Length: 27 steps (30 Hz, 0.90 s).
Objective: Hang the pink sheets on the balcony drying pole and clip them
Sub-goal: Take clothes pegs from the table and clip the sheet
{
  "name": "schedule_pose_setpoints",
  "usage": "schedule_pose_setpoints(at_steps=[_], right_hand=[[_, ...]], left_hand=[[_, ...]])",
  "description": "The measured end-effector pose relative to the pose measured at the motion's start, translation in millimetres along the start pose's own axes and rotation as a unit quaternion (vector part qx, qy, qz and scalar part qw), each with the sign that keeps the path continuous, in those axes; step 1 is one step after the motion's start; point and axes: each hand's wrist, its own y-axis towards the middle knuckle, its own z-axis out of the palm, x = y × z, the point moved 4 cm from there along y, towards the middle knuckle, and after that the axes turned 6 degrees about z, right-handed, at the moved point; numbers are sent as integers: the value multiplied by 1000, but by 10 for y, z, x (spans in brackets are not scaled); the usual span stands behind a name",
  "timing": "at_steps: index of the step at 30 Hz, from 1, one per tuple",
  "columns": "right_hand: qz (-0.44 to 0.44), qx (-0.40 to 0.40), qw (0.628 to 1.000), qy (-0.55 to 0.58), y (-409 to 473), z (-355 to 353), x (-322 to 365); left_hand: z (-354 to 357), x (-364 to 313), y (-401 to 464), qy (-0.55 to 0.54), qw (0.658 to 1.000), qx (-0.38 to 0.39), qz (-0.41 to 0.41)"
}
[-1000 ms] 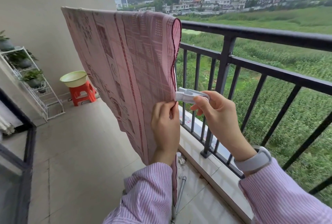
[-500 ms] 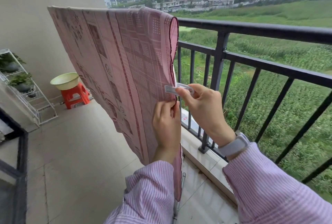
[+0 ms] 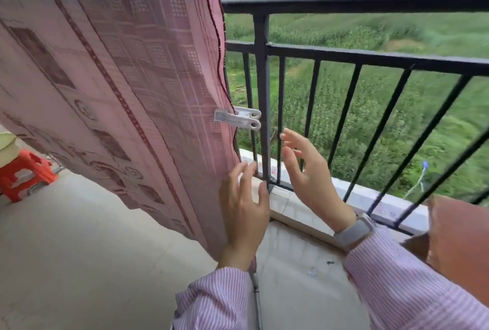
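The pink sheet [image 3: 111,86] hangs folded over a pole that is hidden under its top fold, and its right edge falls just beside the black balcony railing [image 3: 344,1]. A white clip [image 3: 238,120] bites this edge about halfway down, its handles sticking out toward the bars; I judge it is put there to pin the two hanging layers together so wind cannot pull them off. The left hand [image 3: 243,208] is near the lower edge of the cloth, fingers spread and relaxed, holding nothing; whether the fingertips touch the cloth I cannot tell. The right hand [image 3: 309,173] is just below the clip, apart from it, palm open and fingers wide, empty. To me this clip looks done. On the floor at the far left stands an orange stool [image 3: 23,173]
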Motion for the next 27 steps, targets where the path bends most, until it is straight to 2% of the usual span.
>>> schedule_pose_setpoints(at_steps=[4,7,10,15,18,21,24,27], right_hand=[[122,-41,985,-111,-739,-283,-704],[243,-65,954,-165,-1482,-649,-1165],[369,-98,900,-212,-2367,-1141,-1455],[509,-166,786,-308,-3835,-1937,-1664],[561,-139,719,-387,-4395,-2296,-1858],[589,-42,685,-426,-4563,-2490,-2068],[591,20,677,-437,-4570,-2617,-2286],[564,39,675,-474,-4556,-2678,-2421]], left_hand=[[482,-56,-573,-20,986,162,41],[924,-242,-1089,-30,946,321,47],[1298,-671,-1674,-47,877,470,89],[1682,-1618,-2673,-83,736,634,221],[1812,-2020,-3263,-87,662,699,255],[1913,-2219,-3644,-70,613,728,298],[2038,-2246,-3723,-11,599,723,343],[2149,-2164,-3755,-14,583,730,356]])
